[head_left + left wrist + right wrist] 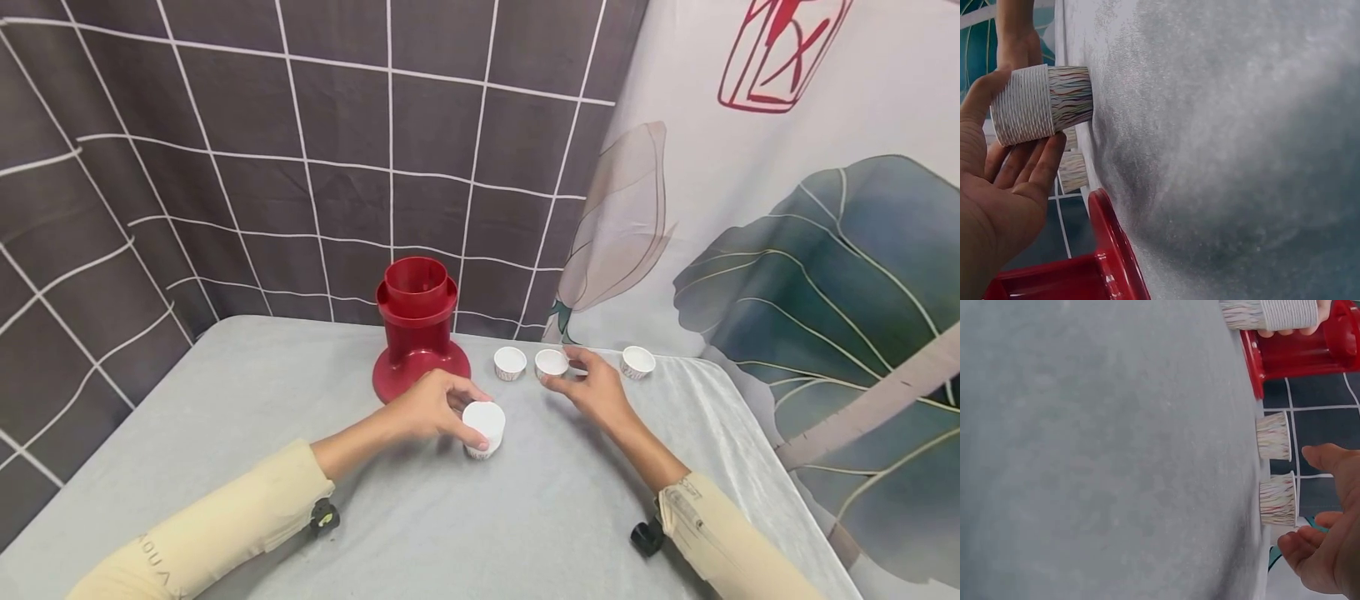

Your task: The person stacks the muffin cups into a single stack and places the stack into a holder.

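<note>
My left hand [442, 408] grips a stack of white paper baking cups [484, 427], thumb on one side and fingers on the other. In the left wrist view the nested rims of the stack [1025, 103] face up, and the lowest cup's coloured wavy lines show down at the cloth. At the back, my right hand [596, 387] is spread around a single paper cup [552, 367]. The right wrist view has this cup [1279, 500] upright on the table, with the thumb [1322, 456] apart from its rim and the fingers on its other side.
Another single cup [510, 365] stands to the left of that one, and one more cup [638, 363] to the right, near the back edge. A red plastic stand [420, 333] with a round open top is behind my left hand. Grey cloth covers the table [412, 517].
</note>
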Available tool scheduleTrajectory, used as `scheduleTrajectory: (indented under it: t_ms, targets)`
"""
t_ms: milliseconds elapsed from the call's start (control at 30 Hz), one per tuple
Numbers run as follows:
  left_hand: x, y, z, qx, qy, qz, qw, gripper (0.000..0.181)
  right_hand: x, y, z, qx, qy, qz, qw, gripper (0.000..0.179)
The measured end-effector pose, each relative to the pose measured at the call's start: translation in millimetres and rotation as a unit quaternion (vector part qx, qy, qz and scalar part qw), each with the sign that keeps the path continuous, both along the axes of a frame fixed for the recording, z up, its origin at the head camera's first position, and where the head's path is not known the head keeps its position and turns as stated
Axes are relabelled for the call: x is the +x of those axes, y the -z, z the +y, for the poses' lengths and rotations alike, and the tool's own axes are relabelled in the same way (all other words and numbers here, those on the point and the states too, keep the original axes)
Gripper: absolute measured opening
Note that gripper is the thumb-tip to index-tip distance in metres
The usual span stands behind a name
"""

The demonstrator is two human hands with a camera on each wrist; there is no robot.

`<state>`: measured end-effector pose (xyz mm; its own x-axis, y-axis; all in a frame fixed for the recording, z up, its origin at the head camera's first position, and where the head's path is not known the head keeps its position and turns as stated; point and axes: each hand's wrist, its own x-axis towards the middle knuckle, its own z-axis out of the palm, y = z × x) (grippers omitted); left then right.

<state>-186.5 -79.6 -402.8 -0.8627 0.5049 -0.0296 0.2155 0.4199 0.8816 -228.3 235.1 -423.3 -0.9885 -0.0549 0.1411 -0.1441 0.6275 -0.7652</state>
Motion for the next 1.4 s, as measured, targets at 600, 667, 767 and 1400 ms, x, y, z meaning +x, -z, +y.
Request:
scheduleTrajectory:
  t_ms: [600,667,767,1400]
  targets:
    - [0.6,-0.9,2.2,-0.005,-0.006,-0.005,1.0000,0.051,-25.1,14.2,0.1,0.017,-0.010,0.001,0.9998,0.090]
    - [1.0,-1.3,2.2,-0.004,-0.007,-0.005,1.0000,0.051,-26.7,15.4,0.3,0.024,-0.009,0.001,0.9997,0.088]
    - [1.4,-2.0,2.3,-0.005,-0.007,-0.003,1.0000,0.051,-23.6,10.4,-2.9,0.035,-0.006,-0.009,0.9993,0.084]
    - [-0.3,0.2,2.8,-0.022,-0.015,-0.004,0.9996,0.053,-14.8,5.1,-5.2,0.028,0.009,-0.006,0.9995,0.072]
